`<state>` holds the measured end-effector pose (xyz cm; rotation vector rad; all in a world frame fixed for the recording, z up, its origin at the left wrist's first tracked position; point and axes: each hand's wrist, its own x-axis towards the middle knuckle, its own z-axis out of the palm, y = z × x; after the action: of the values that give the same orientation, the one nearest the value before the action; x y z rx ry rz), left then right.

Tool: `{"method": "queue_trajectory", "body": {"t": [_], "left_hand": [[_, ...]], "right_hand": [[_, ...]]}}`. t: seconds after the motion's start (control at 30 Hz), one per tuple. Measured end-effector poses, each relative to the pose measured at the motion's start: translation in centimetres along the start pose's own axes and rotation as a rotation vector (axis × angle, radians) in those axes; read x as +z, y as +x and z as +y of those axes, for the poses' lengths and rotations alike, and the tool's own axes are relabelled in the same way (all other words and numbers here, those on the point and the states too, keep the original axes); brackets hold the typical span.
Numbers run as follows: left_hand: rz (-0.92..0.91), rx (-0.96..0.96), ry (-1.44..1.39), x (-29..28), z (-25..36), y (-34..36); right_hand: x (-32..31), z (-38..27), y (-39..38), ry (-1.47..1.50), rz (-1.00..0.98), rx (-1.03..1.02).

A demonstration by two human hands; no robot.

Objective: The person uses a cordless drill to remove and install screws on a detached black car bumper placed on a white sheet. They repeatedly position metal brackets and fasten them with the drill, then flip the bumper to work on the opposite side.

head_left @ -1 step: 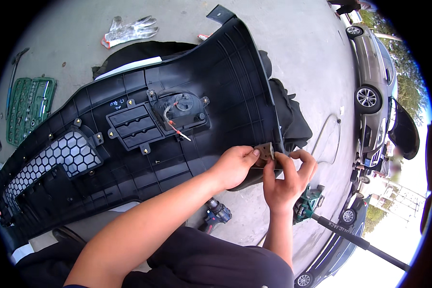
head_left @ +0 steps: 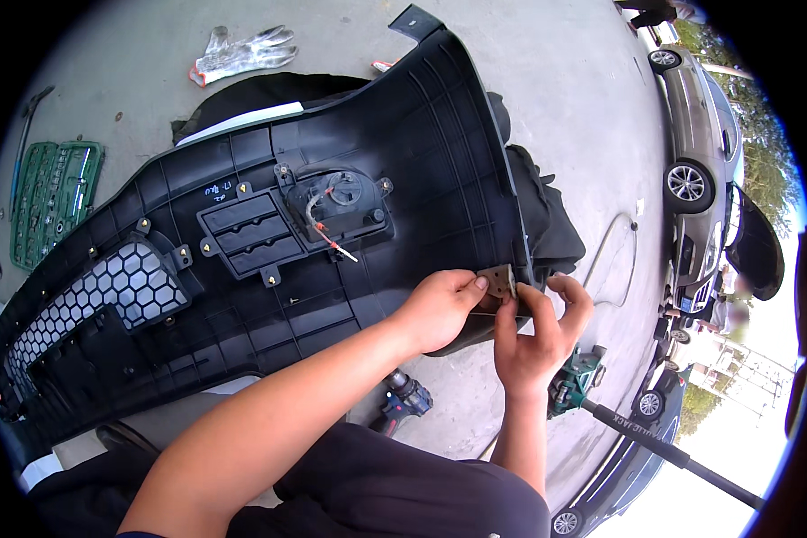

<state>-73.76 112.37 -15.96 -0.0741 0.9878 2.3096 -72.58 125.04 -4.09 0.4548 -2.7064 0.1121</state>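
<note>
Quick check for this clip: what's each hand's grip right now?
Left hand: closed, holding the brown metal bracket by its left side.
Right hand: thumb and index finger closed at the bracket's right edge.

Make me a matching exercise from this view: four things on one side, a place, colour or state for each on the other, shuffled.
Things:
1. metal bracket
2. glove
3. tool case
4. power drill

Descriptions:
A. green, toward the picture's left edge
B. on the ground, on the near side of the black plastic panel
C. held between the left hand and the right hand
D. whitish, with an orange-red cuff

Right pairs: 1-C, 2-D, 3-A, 4-B.
</note>
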Motion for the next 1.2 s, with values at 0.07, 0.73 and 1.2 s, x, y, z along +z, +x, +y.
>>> {"method": "queue_trajectory", "body": {"t": [0.07,0.73,1.2], "left_hand": [[0.024,0.013,0.111,-0.2,0.1,0.4],[0.193,0.198,0.265,-0.9,3.5,-2.7],[0.297,0.17,0.204,1.2,4.3,-1.0]], "right_hand": [[1.4,0.7,-0.5,0.189,0.036,0.044],[1.9,0.7,-1.1,0.108,0.016,-0.038],[1.7,0.4,-1.2,0.073,0.036,-0.033]]}}
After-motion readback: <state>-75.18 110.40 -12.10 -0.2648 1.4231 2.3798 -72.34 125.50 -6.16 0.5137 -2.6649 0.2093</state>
